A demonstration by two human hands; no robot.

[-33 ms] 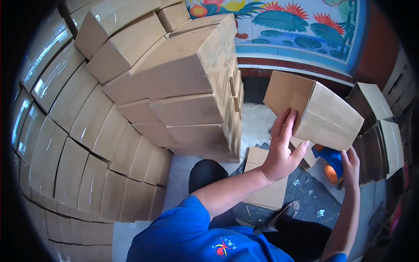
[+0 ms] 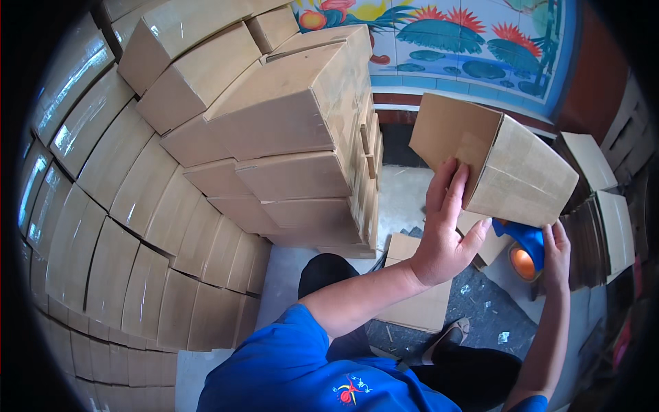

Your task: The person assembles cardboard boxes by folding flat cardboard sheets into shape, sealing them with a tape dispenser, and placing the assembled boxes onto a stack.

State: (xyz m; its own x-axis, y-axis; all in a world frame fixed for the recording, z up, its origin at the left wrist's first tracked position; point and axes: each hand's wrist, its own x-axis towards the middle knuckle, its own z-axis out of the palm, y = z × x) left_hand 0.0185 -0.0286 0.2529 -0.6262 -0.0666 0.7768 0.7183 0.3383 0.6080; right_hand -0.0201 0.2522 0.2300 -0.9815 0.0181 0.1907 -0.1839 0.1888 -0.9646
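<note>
A brown cardboard box (image 2: 527, 175) is held up, tilted, in front of me at the right. My left hand (image 2: 445, 240) grips it, two fingers along its left panel and the thumb under its lower edge. At the box's lower right corner is my right hand (image 2: 556, 257), its fingertips meeting the cardboard. Against that hand's palm side sits a blue tape dispenser (image 2: 527, 238) with an orange-looking roll; the hand appears closed around it, though its handle is mostly hidden. The box's underside is out of sight.
Stacked cardboard boxes (image 2: 274, 127) rise ahead and form a wall (image 2: 144, 288) on my left. Flat cardboard (image 2: 419, 302) lies on the dark floor by my feet. Folded cardboard piles (image 2: 614, 226) stand at the right. Behind is a painted tile wall (image 2: 439, 58).
The box has turned slightly and risen a little. My right hand and the tape dispenser have moved up together, while my left hand has barely shifted.
</note>
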